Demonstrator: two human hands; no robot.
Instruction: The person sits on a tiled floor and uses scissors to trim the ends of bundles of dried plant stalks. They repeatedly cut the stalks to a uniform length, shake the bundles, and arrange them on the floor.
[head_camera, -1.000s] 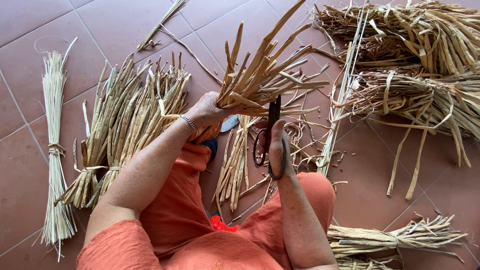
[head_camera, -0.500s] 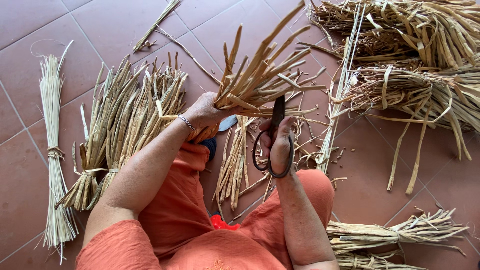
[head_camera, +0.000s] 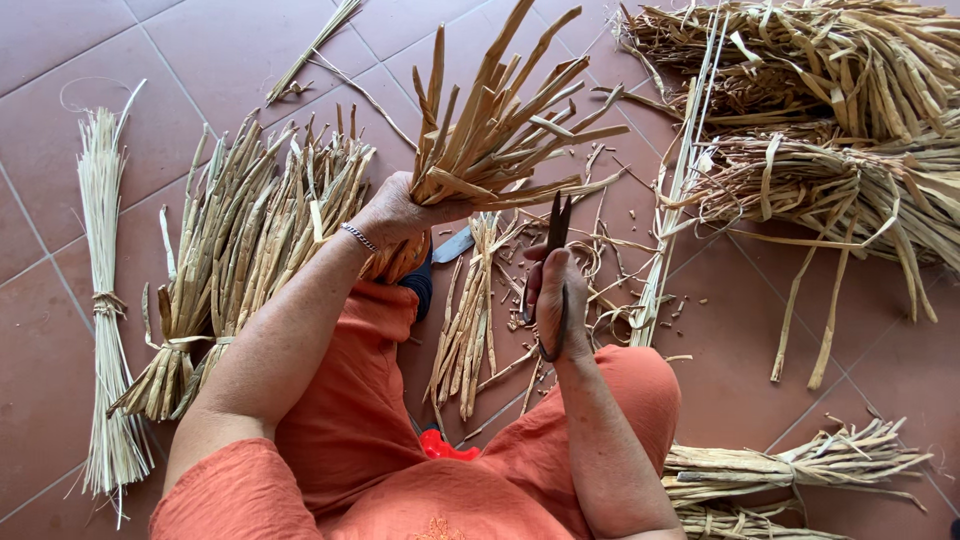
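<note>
My left hand (head_camera: 398, 215), with a bracelet on the wrist, grips a bundle of dried reed strips (head_camera: 500, 120) that fans upward and to the right. My right hand (head_camera: 552, 298) holds dark scissors (head_camera: 556, 232) upright just right of the bundle, blades nearly closed and pointing up, a little apart from the strips. A knife with a blue handle (head_camera: 440, 258) lies under my left hand on my orange-clad lap. A small tied bunch of short strips (head_camera: 468, 320) lies between my knees.
A large tied sheaf (head_camera: 240, 250) lies at my left, with a thin pale bunch (head_camera: 103, 300) further left. Loose heaps of reeds (head_camera: 830, 110) fill the upper right. More tied bunches (head_camera: 790, 465) lie at lower right. Cut scraps litter the red tile floor (head_camera: 200, 60).
The scissors have turned more upright and their blades have come closer together. My left hand has kept the bundle in place.
</note>
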